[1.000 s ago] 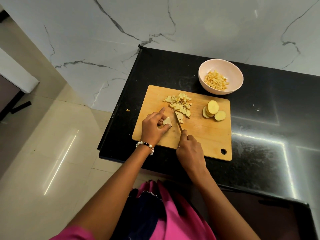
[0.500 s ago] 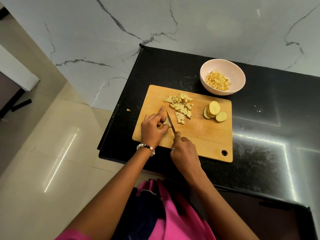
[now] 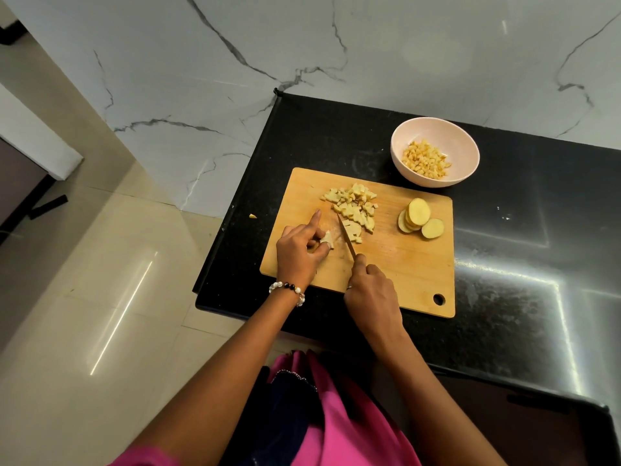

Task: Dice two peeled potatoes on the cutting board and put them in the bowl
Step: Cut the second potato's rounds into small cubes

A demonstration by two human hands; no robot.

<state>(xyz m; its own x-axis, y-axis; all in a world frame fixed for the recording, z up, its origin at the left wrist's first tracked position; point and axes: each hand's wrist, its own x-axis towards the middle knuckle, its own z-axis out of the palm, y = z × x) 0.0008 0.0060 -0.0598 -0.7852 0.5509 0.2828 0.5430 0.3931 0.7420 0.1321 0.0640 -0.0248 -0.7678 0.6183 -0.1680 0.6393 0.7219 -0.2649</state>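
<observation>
Now right hand (image 3: 371, 294) w/ knife (image 3: 346, 238) shifted right off potato bit (image 3: 327, 239) pinched by left hand (image 3: 299, 250)

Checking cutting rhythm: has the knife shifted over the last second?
Yes. The knife went left toward the held potato piece, then back right toward the diced pile, judged against the cutting board.

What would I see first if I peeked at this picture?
Two hands over a wooden cutting board: the right hand grips a knife, the left hand holds a potato piece. Diced potato lies behind the blade, and a pink bowl of cubes sits beyond the board.
</observation>
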